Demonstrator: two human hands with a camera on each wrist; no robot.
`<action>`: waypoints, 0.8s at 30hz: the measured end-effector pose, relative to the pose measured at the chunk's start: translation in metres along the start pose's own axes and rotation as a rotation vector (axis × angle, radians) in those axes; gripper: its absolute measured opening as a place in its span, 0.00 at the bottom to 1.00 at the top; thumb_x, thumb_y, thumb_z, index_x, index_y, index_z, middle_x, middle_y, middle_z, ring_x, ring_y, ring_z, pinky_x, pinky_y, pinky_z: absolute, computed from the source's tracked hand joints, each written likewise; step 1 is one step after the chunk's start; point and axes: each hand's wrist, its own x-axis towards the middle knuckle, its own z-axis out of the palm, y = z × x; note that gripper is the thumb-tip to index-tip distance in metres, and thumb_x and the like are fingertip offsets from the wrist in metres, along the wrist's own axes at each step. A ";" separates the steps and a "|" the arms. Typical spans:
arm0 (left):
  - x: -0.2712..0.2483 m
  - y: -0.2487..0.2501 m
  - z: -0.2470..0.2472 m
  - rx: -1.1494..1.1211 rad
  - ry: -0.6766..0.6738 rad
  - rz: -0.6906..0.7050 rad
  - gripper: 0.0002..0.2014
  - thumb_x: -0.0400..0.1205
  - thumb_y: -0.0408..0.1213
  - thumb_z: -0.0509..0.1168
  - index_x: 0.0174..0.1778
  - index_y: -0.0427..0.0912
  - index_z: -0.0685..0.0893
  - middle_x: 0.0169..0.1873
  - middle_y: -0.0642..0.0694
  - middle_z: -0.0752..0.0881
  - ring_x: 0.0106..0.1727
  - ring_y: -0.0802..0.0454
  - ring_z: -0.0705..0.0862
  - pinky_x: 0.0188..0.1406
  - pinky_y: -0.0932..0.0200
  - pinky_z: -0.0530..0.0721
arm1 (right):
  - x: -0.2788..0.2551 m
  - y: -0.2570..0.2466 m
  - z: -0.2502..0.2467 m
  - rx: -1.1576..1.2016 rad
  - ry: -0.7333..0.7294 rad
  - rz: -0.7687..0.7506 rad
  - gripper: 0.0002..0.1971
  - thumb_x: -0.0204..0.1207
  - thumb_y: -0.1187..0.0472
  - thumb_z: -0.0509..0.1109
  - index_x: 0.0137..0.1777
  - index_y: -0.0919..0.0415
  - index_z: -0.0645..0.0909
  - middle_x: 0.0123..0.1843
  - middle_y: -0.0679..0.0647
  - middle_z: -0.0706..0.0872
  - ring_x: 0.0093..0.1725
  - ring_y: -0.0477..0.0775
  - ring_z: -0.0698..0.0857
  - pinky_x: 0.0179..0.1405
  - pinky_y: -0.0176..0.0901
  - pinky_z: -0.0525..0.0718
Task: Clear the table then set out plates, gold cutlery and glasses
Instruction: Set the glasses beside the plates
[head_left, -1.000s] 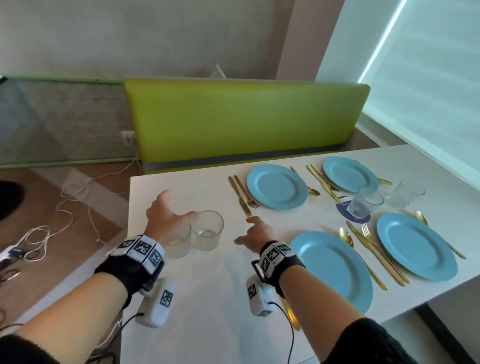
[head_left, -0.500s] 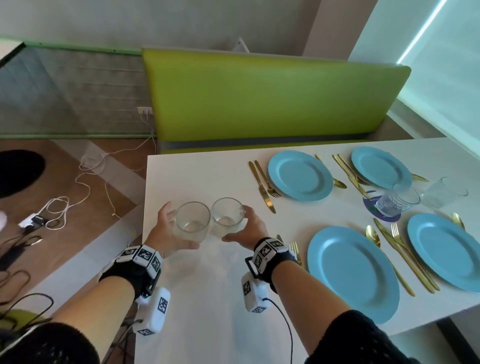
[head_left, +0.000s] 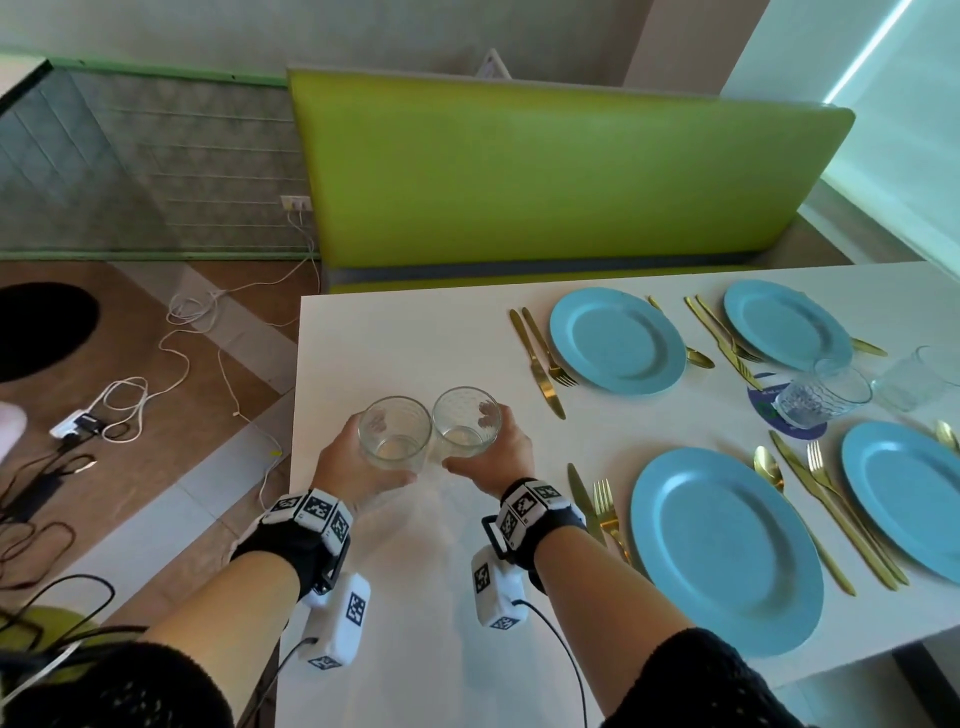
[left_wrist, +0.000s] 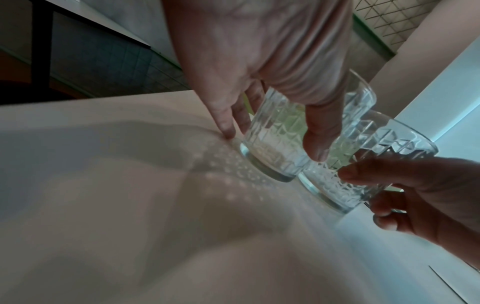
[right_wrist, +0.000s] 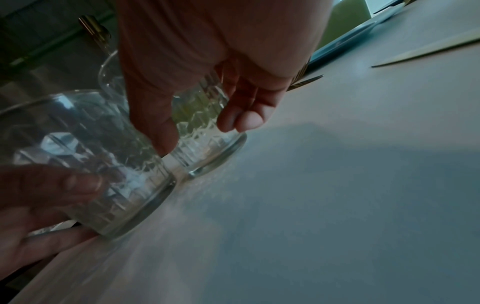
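Bright window-side daylight; dim, blurry wrist views.

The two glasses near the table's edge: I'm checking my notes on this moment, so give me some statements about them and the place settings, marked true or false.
1. The left hand grips one glass. True.
2. The right hand is empty. False: it grips the other glass.
3. Four blue plates lie on the table. True.
4. The cutlery beside the plates is silver. False: it is gold.
5. Both held glasses are full of water. False: they look empty.
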 end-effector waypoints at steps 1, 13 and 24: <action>-0.001 0.001 0.000 -0.010 -0.001 0.004 0.44 0.62 0.31 0.82 0.74 0.45 0.70 0.71 0.45 0.79 0.70 0.48 0.77 0.63 0.64 0.70 | -0.001 0.000 -0.002 -0.003 0.004 0.001 0.41 0.58 0.55 0.83 0.71 0.54 0.68 0.65 0.51 0.80 0.66 0.54 0.79 0.65 0.43 0.79; 0.001 0.075 0.033 0.052 -0.042 0.142 0.42 0.63 0.35 0.82 0.72 0.44 0.71 0.70 0.46 0.79 0.70 0.46 0.78 0.61 0.64 0.71 | 0.001 0.035 -0.117 0.065 0.249 0.144 0.40 0.58 0.55 0.83 0.71 0.55 0.70 0.64 0.53 0.82 0.65 0.55 0.79 0.59 0.38 0.75; 0.009 0.173 0.123 0.016 -0.107 0.260 0.41 0.60 0.38 0.84 0.69 0.46 0.75 0.55 0.52 0.82 0.57 0.53 0.81 0.57 0.63 0.76 | 0.029 0.104 -0.245 0.048 0.443 0.310 0.38 0.60 0.55 0.82 0.69 0.57 0.70 0.65 0.58 0.81 0.66 0.59 0.79 0.63 0.44 0.76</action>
